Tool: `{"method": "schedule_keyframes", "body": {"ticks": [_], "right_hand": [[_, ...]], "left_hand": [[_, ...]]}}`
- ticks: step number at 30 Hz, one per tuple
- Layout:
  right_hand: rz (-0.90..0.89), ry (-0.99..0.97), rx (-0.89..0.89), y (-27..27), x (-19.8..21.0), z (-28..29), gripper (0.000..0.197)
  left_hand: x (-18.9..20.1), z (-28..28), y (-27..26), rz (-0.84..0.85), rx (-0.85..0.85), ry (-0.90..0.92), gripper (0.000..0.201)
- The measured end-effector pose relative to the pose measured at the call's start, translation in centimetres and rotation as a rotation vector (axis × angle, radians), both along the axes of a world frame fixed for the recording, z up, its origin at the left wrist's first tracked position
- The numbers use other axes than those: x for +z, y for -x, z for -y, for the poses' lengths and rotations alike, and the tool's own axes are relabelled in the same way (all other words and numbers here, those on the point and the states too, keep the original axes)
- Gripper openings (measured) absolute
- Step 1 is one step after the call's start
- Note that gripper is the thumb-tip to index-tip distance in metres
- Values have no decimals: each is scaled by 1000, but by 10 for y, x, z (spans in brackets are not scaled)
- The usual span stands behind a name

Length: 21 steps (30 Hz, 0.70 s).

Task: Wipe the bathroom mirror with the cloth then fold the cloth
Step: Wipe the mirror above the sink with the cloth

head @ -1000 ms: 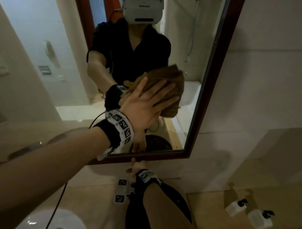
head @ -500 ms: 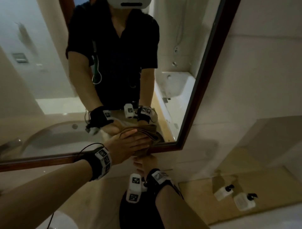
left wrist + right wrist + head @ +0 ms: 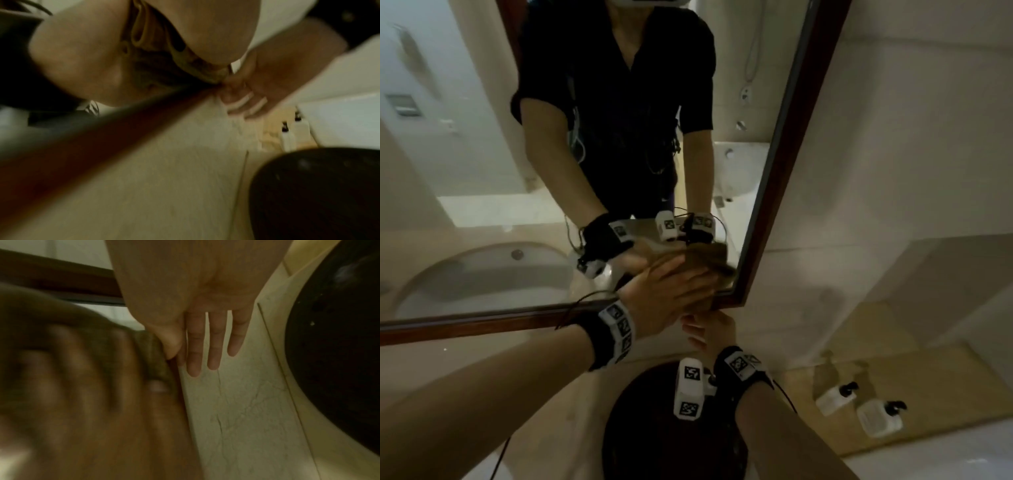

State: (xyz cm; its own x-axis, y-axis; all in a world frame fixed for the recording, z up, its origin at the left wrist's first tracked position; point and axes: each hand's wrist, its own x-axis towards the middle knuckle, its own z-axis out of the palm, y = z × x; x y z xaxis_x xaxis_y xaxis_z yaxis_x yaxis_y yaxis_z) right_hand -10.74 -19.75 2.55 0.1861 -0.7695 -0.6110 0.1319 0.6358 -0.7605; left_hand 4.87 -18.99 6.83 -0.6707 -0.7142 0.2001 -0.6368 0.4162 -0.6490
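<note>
The mirror (image 3: 482,171) has a dark wooden frame (image 3: 774,192). My left hand (image 3: 667,294) presses a brown cloth (image 3: 714,265) flat against the glass at the lower right corner, fingers straight over it. The left wrist view shows the bunched cloth (image 3: 148,53) under my palm (image 3: 82,56), by the frame. My right hand (image 3: 709,332) lies just below the frame on the wall, fingers straight (image 3: 213,337). Its thumb touches the cloth's lower edge (image 3: 156,353). It holds nothing.
A round black basin (image 3: 674,428) sits on the beige counter right under my right arm. Two white pump bottles (image 3: 835,399) (image 3: 880,418) stand on the counter to the right. Tiled wall (image 3: 893,171) runs right of the mirror.
My left hand has slid the cloth from the middle of the glass down to the lower right corner. My right hand has stayed under the frame.
</note>
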Motion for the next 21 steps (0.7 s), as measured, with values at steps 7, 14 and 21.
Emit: {"method": "schedule_keyframes", "body": {"ticks": [7, 14, 21], "right_hand": [[-28, -3, 16, 43, -2, 22, 21], [-541, 164, 191, 53, 22, 30, 42], [-1097, 465, 454, 59, 51, 41, 39]], "left_hand": [[-20, -1, 7, -5, 49, 1, 76], [202, 22, 43, -125, 55, 281, 64], [316, 20, 57, -333, 239, 549, 64]]}}
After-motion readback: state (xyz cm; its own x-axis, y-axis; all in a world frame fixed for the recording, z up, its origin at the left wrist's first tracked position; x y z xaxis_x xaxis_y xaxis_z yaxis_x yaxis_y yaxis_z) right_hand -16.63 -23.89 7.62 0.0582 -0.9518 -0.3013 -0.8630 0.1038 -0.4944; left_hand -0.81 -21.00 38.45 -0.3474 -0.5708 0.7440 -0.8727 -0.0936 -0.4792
